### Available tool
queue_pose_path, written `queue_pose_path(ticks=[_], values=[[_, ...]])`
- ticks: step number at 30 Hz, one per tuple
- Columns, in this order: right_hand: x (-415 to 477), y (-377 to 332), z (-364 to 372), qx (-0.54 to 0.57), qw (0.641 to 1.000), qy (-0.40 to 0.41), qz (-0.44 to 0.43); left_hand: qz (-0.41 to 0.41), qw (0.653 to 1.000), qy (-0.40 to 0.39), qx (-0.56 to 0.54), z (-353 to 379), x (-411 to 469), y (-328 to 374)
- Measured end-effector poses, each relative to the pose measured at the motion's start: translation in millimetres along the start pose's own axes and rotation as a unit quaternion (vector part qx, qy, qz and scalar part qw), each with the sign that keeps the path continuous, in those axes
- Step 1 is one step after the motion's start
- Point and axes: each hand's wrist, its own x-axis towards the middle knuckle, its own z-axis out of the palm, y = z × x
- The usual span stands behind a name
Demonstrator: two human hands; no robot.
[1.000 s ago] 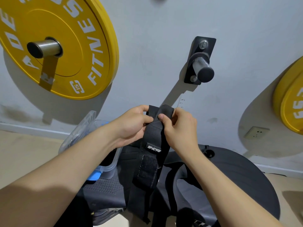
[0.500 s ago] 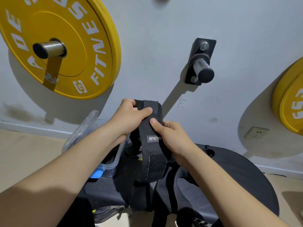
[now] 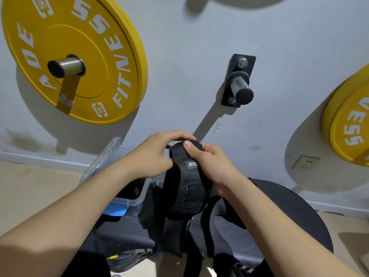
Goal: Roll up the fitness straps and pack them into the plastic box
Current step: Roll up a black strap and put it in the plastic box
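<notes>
Far left on the wall hangs a yellow weight plate. You can read "FITNESS" curving round it, a few more letters ("ADE") and a little "15" logo near the bottom. Below it sits the clear plastic box, lid off and leaning behind it, with a blue latch on the front. There's something dark inside but I can't tell what. Then the left hand, fingers curled over the top of the black fitness strap, which is held up in the air just right of the box with its tail hanging down onto a dark pad. The right hand grips the same end, thumb pressed on top of the curl. So I'd say we're at the very start of rolling: only the top is turned over. The next bit needs both hands winding it tight down the length so it doesn't spring open. The strap's label reads something like "IIIAC", the rest hidden by the hand. Further right are an empty wall peg and a second yellow plate showing "ESS".
</notes>
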Motion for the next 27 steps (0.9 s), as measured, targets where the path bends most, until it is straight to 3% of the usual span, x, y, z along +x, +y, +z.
queue_pose_path(ticks=[4,7,10,13,16,19,21,24,27], values=[[-4,-8,2,0.084,0.994,-0.013,0.075,-0.039,0.997,0.039,-0.046,0,3,4],[-12,-18,-6,0.067,0.983,-0.096,0.142,-0.112,0.981,0.076,-0.137,-4,5,-8],[-17,-25,-17,0.098,0.986,-0.121,0.064,-0.238,0.944,0.127,-0.191,0,9,-28],[-19,-30,-25,0.182,0.976,-0.115,-0.036,-0.336,0.913,0.095,-0.211,10,12,-48],[-17,-34,-35,0.168,0.974,-0.086,-0.124,-0.368,0.9,0.046,-0.231,19,9,-52],[-14,-33,-37,0.104,0.981,-0.067,-0.147,-0.351,0.912,-0.014,-0.214,30,8,-56],[-10,-30,-35,0.046,0.99,-0.038,-0.125,-0.328,0.923,-0.044,-0.195,36,9,-59],[-3,-24,-27,-0.075,0.992,0.073,-0.069,-0.314,0.939,-0.071,-0.123,45,5,-71],[3,-18,-24,-0.037,0.988,0.151,0.01,-0.362,0.922,-0.123,-0.06,54,1,-85]])
